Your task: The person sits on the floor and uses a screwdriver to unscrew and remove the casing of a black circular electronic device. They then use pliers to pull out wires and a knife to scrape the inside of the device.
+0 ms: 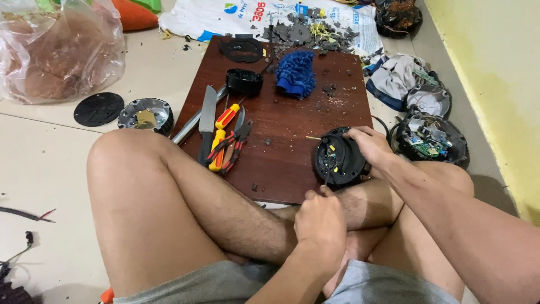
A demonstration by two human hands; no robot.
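A round black device shell (337,160) with small parts inside lies at the near right corner of a dark wooden board (281,124). My right hand (368,143) grips its far right rim. My left hand (320,219) is just below it, closed around a thin screwdriver (328,175) whose tip pokes into the shell. I sit cross-legged, and my left knee (129,163) covers the board's near left corner.
On the board lie a knife (207,118), red-and-yellow screwdrivers (224,121), pliers (233,147), a black cup-shaped part (244,81) and a blue mitt (296,73). Opened round devices (430,141) sit on the right, a plastic bag (56,50) far left.
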